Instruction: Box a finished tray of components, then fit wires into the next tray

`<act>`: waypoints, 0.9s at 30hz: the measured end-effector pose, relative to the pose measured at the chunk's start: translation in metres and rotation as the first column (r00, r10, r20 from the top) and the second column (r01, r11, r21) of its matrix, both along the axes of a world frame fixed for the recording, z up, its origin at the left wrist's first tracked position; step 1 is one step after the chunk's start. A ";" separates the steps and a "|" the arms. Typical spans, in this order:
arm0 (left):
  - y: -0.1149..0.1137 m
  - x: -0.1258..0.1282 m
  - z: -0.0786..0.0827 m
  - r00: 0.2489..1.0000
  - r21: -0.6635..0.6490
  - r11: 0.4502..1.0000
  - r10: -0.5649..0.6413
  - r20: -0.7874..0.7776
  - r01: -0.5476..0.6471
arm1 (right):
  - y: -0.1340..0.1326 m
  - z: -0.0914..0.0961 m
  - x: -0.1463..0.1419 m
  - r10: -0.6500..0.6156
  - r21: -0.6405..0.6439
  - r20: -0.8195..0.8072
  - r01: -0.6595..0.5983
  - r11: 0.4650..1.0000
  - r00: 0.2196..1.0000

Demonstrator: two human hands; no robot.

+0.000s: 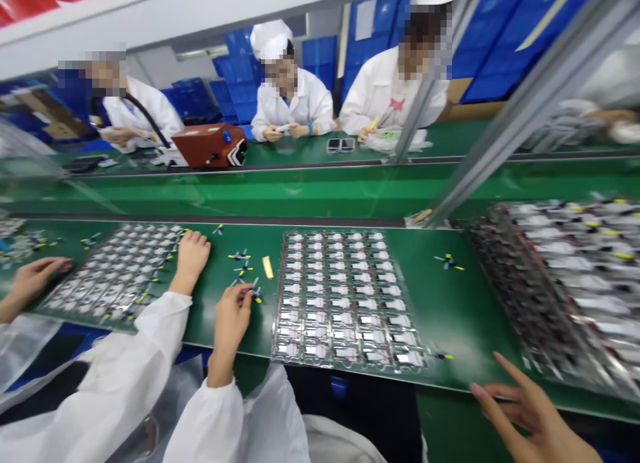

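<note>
Past an aluminium-framed clear screen (530,96), co-workers in white coats (293,103) sit beside a red-brown case (205,145), while a neighbour's hand (190,260) rests by a clear tray (117,273) on the green bench (465,303). The left hand (231,330) is half curled, its fingertips (247,291) on a small black-and-yellow part (257,295), though a firm grip cannot be told. The right hand (530,413) hangs spread open, empty, near a full tray (345,296), whose tiny labels are unreadable.
</note>
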State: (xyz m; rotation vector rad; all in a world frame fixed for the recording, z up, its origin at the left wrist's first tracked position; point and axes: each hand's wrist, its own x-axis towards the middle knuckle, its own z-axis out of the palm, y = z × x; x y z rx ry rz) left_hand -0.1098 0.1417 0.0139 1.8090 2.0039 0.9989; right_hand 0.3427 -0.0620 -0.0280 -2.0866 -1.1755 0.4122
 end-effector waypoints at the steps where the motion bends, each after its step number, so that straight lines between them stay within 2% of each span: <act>1: 0.003 -0.001 -0.002 1.000 0.027 0.999 0.022 -0.006 -0.022 | 0.003 0.010 -0.002 -0.019 -0.026 -0.043 0.018 1.000 0.999; 4: 0.013 -0.001 -0.007 0.997 0.101 0.993 0.068 -0.021 -0.065 | 0.013 0.033 -0.012 -0.055 -0.057 -0.126 0.048 0.997 0.991; 6: 0.016 0.002 -0.009 0.998 0.109 0.992 0.064 -0.001 -0.064 | 0.017 0.038 -0.016 -0.069 -0.055 -0.136 0.062 0.997 0.988; 13: 0.013 0.010 -0.011 0.975 0.115 0.993 0.014 0.222 -0.040 | 0.017 0.024 -0.007 -0.056 -0.128 -0.135 0.039 0.991 0.989; 16: 0.010 0.011 -0.009 0.969 0.120 0.992 -0.008 0.247 -0.022 | 0.017 0.026 -0.006 -0.064 -0.133 -0.132 0.046 0.990 0.989; 20: 0.012 0.010 -0.008 0.961 0.153 0.985 0.029 0.276 -0.073 | 0.019 0.032 -0.008 -0.072 -0.100 -0.122 0.060 0.993 0.990; 27: 0.013 0.009 -0.001 0.923 0.089 0.990 0.068 0.379 -0.109 | 0.017 0.025 -0.006 -0.084 -0.109 -0.101 0.073 0.991 0.991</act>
